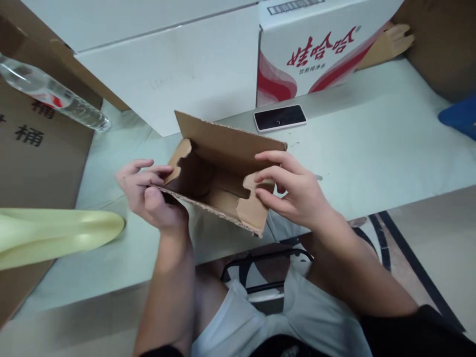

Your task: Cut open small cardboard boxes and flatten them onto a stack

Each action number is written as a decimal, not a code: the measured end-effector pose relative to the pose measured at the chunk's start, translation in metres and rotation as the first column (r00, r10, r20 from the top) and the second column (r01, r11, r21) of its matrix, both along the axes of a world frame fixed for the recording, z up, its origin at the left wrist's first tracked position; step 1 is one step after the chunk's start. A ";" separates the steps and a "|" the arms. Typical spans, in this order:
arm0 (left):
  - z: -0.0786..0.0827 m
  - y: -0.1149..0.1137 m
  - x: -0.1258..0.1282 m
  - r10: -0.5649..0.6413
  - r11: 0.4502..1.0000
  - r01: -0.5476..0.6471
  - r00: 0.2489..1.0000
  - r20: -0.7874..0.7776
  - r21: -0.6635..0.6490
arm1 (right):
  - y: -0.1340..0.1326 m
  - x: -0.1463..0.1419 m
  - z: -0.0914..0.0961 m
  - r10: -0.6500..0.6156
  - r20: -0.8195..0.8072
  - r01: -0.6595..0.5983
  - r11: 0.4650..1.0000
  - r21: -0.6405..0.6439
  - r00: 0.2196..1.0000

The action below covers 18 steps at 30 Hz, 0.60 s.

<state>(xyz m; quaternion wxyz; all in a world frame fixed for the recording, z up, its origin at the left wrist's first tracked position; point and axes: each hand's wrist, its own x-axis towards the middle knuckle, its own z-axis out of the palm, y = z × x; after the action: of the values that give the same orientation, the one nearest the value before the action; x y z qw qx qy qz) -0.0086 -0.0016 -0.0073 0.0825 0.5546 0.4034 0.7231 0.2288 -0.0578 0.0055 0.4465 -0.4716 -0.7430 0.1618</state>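
Observation:
A small brown cardboard box [226,198] is held up over the table, its top open and the inside bare. One tall panel rises at the back, and notched flaps stick out at both ends. My left hand [150,191] grips the left end, with the thumb by the near edge and fingers at the left flap [174,168]. At the right end, the bent fingers of my right hand [292,186] rest against the right flap [255,201]; its thumb is mostly hidden.
A phone [280,118] lies on the pale table [390,144] before a white carton with red print [312,59]. At left are a plastic water bottle [55,96], a yellow-green object [59,233] and a big brown carton [40,163]. Something blue [461,119] sits at right.

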 end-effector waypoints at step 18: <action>-0.005 -0.011 -0.030 -0.273 0.878 0.193 0.953 -0.129 -0.438 | 0.003 -0.015 -0.024 0.349 -0.308 -0.352 0.935 0.050 0.885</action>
<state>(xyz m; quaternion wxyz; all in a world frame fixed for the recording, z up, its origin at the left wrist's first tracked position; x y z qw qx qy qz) -0.0387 -0.0123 -0.0126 0.2484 0.6337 0.4855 0.5486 0.2135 -0.0552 -0.0190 0.5199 -0.2997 -0.7353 0.3149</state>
